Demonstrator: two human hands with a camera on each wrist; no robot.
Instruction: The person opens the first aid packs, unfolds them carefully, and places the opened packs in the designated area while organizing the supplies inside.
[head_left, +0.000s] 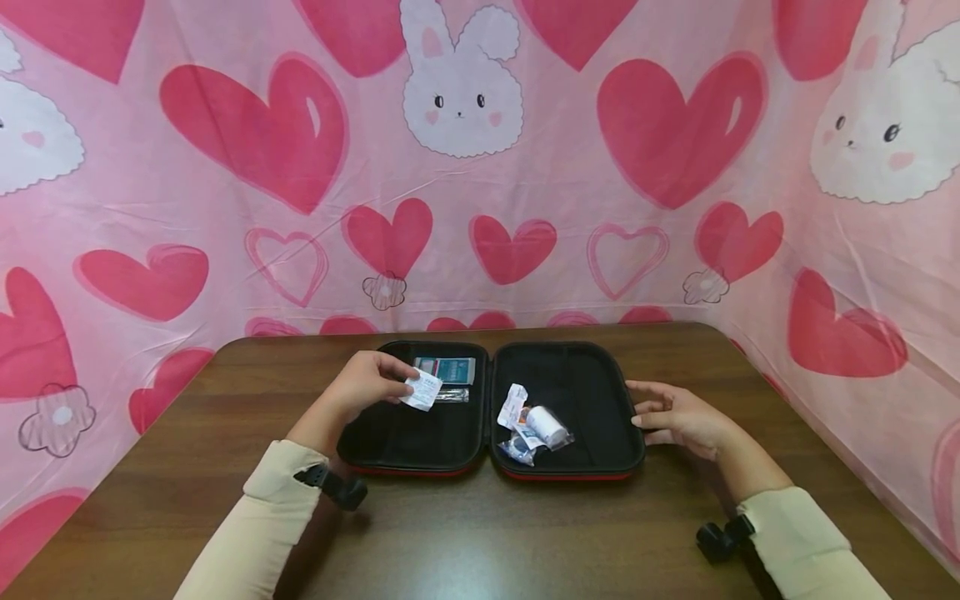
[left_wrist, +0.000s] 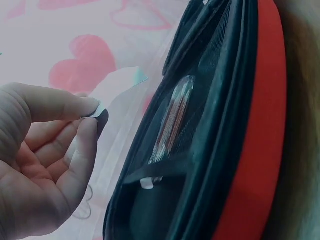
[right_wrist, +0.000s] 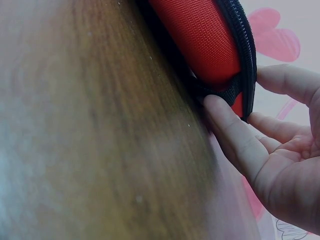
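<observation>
A black-lined zip case (head_left: 577, 367) with a red shell (right_wrist: 200, 40) lies spread flat on the table. Above its left half, my left hand (head_left: 365, 385) pinches a small white printed packet (head_left: 423, 389) between thumb and fingers. At the case's right edge, my right hand (head_left: 678, 419) grips the rim, fingers against the zipper (right_wrist: 245, 45) and thumb by a black strap (right_wrist: 230, 94). In the left half are a blue-and-white packet (head_left: 456, 370) and a slim clear-wrapped item (head_left: 453, 395). The right half holds a wrapped white roll (head_left: 546, 427) among several small packets (head_left: 513, 406).
The brown wooden table (head_left: 480, 533) carries the case near its far edge. Behind and beside it hangs a pink cloth (head_left: 540, 183) with hearts and rabbits. An elastic band (left_wrist: 160, 169) crosses the case's left-half lining.
</observation>
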